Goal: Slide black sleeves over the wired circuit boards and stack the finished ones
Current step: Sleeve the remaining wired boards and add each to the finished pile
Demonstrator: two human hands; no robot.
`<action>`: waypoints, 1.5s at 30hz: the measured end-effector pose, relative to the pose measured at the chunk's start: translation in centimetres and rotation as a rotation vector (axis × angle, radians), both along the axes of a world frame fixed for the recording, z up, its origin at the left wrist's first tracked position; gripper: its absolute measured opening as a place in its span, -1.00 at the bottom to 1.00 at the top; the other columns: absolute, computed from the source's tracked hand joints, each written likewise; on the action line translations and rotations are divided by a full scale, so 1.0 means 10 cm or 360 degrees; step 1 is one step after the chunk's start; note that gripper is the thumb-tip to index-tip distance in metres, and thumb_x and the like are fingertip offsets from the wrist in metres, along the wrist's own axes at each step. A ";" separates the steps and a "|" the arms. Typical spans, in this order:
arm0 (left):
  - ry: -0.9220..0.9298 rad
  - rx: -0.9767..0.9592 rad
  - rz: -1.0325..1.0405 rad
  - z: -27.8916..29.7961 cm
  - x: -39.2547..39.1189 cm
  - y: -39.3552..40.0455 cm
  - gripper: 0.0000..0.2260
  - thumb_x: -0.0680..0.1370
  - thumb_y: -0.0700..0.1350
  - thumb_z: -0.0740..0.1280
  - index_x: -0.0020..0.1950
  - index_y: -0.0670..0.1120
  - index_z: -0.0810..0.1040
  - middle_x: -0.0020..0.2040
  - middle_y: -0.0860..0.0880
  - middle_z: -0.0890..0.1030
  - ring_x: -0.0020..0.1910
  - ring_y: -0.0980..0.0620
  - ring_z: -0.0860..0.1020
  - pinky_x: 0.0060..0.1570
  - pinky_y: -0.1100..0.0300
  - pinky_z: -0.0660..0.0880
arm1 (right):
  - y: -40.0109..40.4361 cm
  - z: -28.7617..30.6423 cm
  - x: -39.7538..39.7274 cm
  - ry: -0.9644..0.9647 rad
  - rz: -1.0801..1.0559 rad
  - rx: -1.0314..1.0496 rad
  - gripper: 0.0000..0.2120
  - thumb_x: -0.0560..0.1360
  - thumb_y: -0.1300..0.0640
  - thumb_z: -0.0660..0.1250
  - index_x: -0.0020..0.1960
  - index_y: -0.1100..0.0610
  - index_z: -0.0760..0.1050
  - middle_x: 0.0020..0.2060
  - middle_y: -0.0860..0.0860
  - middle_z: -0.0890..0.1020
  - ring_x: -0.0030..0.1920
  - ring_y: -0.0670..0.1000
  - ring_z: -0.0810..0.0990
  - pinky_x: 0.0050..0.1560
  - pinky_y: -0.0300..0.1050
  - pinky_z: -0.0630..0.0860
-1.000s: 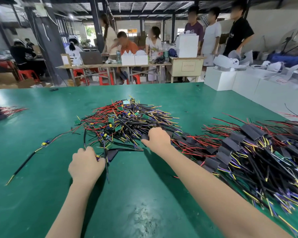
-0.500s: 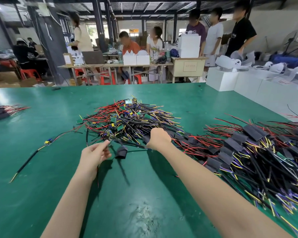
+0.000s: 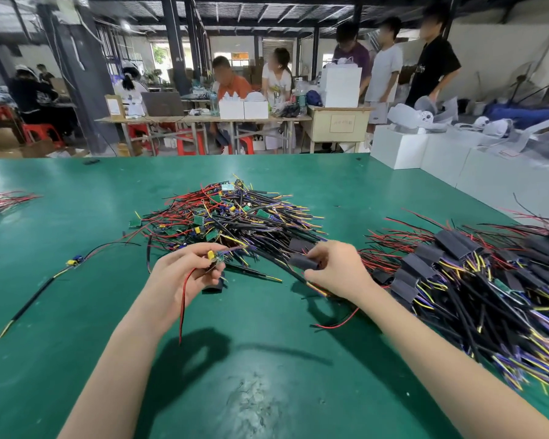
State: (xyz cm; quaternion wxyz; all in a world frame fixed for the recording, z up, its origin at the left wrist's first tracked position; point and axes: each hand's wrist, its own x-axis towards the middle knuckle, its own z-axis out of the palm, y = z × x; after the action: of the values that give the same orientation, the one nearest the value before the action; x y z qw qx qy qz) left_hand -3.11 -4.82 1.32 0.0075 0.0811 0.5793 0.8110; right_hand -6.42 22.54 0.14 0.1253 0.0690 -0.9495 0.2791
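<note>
My left hand (image 3: 184, 274) is raised just above the green table (image 3: 76, 359), fingers curled around a small board (image 3: 214, 257) with a yellow part on it; its red wire (image 3: 184, 299) hangs down from my palm toward the table. My right hand (image 3: 336, 270) pinches a black sleeve (image 3: 303, 262), held level with the board and a little apart from it. Just below the board another sleeve lies flat on the table. Behind my hands sits the loose pile (image 3: 229, 217) of bare wired boards. To my right, the stack (image 3: 476, 280) of sleeved ones spreads toward the table edge. One stray board (image 3: 75, 260) lies alone far left
</note>
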 end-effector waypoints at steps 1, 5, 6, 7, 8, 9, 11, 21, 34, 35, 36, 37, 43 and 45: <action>0.0012 0.0051 0.0007 0.02 0.01 0.02 -0.58 0.51 -0.44 0.07 -0.10 -0.20 0.72 -0.32 -0.17 0.60 -0.36 0.01 0.56 -0.33 0.28 0.53 | 0.07 -0.01 0.08 0.0056 0.0034 -0.0076 -0.80 0.25 0.16 0.45 -0.12 0.06 0.65 -0.25 -0.05 0.63 -0.23 0.00 0.57 -0.14 -0.16 0.51; -0.0011 0.0290 0.0074 0.06 0.04 0.07 -0.53 0.53 -0.39 0.03 -0.18 -0.15 0.73 -0.33 -0.11 0.59 -0.38 0.07 0.54 -0.31 0.32 0.54 | 0.29 -0.03 0.41 0.0352 0.0181 -0.0406 -0.66 0.24 0.32 0.48 -0.13 -0.07 0.60 -0.18 -0.11 0.65 -0.16 -0.11 0.60 -0.10 -0.30 0.48; -0.0028 0.0352 0.0086 0.07 0.05 0.06 -0.53 0.54 -0.37 0.03 -0.19 -0.14 0.73 -0.33 -0.10 0.59 -0.38 0.08 0.53 -0.30 0.34 0.54 | 0.32 -0.03 0.46 0.0400 0.0221 -0.0459 -0.64 0.25 0.35 0.47 -0.11 -0.06 0.60 -0.18 -0.13 0.65 -0.16 -0.13 0.60 -0.12 -0.30 0.48; -0.0049 0.0407 0.0097 0.07 0.05 0.05 -0.54 0.55 -0.34 0.03 -0.19 -0.13 0.72 -0.32 -0.09 0.59 -0.37 0.09 0.53 -0.29 0.35 0.54 | 0.34 -0.03 0.50 0.0429 0.0271 -0.0485 -0.64 0.26 0.38 0.47 -0.09 -0.02 0.62 -0.17 -0.13 0.64 -0.16 -0.13 0.59 -0.12 -0.29 0.47; -0.0071 0.0450 0.0109 0.07 0.06 0.04 -0.57 0.56 -0.33 0.04 -0.16 -0.15 0.71 -0.31 -0.09 0.59 -0.36 0.09 0.54 -0.28 0.35 0.55 | 0.34 -0.03 0.52 0.0445 0.0322 -0.0502 -0.66 0.28 0.39 0.48 -0.07 0.03 0.62 -0.18 -0.12 0.63 -0.15 -0.13 0.58 -0.12 -0.29 0.47; -0.0096 0.0481 0.0123 0.06 0.06 0.04 -0.61 0.56 -0.31 0.04 -0.10 -0.18 0.68 -0.31 -0.08 0.59 -0.35 0.09 0.54 -0.26 0.36 0.55 | 0.34 -0.02 0.54 0.0455 0.0366 -0.0531 -0.67 0.29 0.39 0.48 -0.05 0.06 0.63 -0.18 -0.11 0.62 -0.16 -0.13 0.57 -0.11 -0.29 0.46; -0.0141 0.0508 0.0150 0.05 0.05 0.03 -0.70 0.57 -0.31 0.04 0.01 -0.22 0.57 -0.30 -0.09 0.60 -0.33 0.09 0.55 -0.25 0.36 0.55 | 0.31 -0.01 0.56 0.0474 0.0433 -0.0626 -0.70 0.31 0.39 0.49 -0.04 0.09 0.63 -0.19 -0.11 0.62 -0.16 -0.11 0.57 -0.08 -0.30 0.44; -0.0152 0.0447 0.0190 0.02 0.05 0.02 -0.60 0.56 -0.33 0.05 -0.13 -0.19 0.69 -0.30 -0.09 0.60 -0.35 0.09 0.55 -0.26 0.36 0.56 | 0.29 0.02 0.59 0.0445 0.0556 -0.0844 -0.68 0.34 0.37 0.50 -0.01 0.05 0.63 -0.11 -0.08 0.64 -0.13 -0.03 0.59 -0.06 -0.07 0.53; 0.0314 -0.0532 0.0103 -0.08 0.11 0.11 -0.72 0.40 -0.39 0.28 -0.13 -0.11 0.71 -0.25 -0.13 0.65 -0.34 -0.05 0.54 -0.38 0.22 0.49 | 0.36 0.01 0.58 0.0726 0.0385 0.0152 -0.74 0.29 0.13 0.42 -0.02 -0.01 0.59 -0.08 -0.20 0.61 -0.05 -0.06 0.54 0.00 -0.10 0.28; 0.0330 -0.0619 0.0079 -0.08 0.12 0.13 -0.74 0.36 -0.36 0.29 -0.11 -0.13 0.70 -0.26 -0.16 0.64 -0.34 -0.06 0.54 -0.38 0.22 0.49 | 0.36 0.02 0.58 0.0718 0.0381 0.0129 -0.74 0.29 0.13 0.42 -0.03 -0.01 0.59 -0.08 -0.20 0.61 -0.04 -0.06 0.55 0.00 -0.10 0.27; 0.0339 -0.0698 0.0036 -0.08 0.14 0.16 -0.75 0.36 -0.36 0.30 -0.09 -0.16 0.69 -0.27 -0.17 0.64 -0.34 -0.07 0.54 -0.37 0.21 0.50 | 0.35 0.02 0.59 0.0714 0.0393 0.0117 -0.75 0.29 0.13 0.42 -0.03 -0.01 0.59 -0.09 -0.20 0.61 -0.04 -0.05 0.55 0.01 -0.09 0.29; 0.0349 -0.0764 -0.0021 -0.08 0.15 0.20 -0.75 0.37 -0.42 0.33 -0.07 -0.18 0.69 -0.28 -0.15 0.64 -0.34 -0.07 0.54 -0.36 0.22 0.50 | 0.33 0.01 0.60 0.0717 0.0416 0.0120 -0.74 0.29 0.13 0.42 -0.03 -0.01 0.58 -0.09 -0.20 0.60 -0.04 -0.05 0.56 0.02 -0.06 0.31; 0.0373 -0.0886 -0.0310 -0.14 0.25 0.45 -0.73 0.48 -0.45 0.37 0.10 -0.20 0.63 -0.22 -0.10 0.67 -0.29 0.03 0.62 -0.20 0.26 0.54 | 0.07 -0.03 0.66 0.0746 0.0591 0.0200 -0.73 0.31 0.13 0.44 0.01 0.02 0.58 -0.07 -0.15 0.61 -0.04 -0.06 0.57 0.02 -0.05 0.35; 0.0364 -0.0823 -0.0279 -0.16 0.25 0.48 -0.72 0.47 -0.43 0.39 0.14 -0.20 0.59 -0.16 -0.15 0.65 -0.26 -0.05 0.65 -0.16 0.24 0.56 | 0.07 -0.03 0.66 0.0750 0.0611 0.0187 -0.72 0.31 0.15 0.44 0.02 0.05 0.58 -0.06 -0.12 0.61 -0.03 -0.05 0.57 0.00 -0.06 0.37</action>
State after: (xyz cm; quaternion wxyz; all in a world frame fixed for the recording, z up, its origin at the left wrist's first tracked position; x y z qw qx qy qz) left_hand -0.60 -0.04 -0.24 0.0326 0.2172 0.7545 0.6184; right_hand 0.13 23.19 -0.15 0.2828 0.3172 -0.8784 0.2187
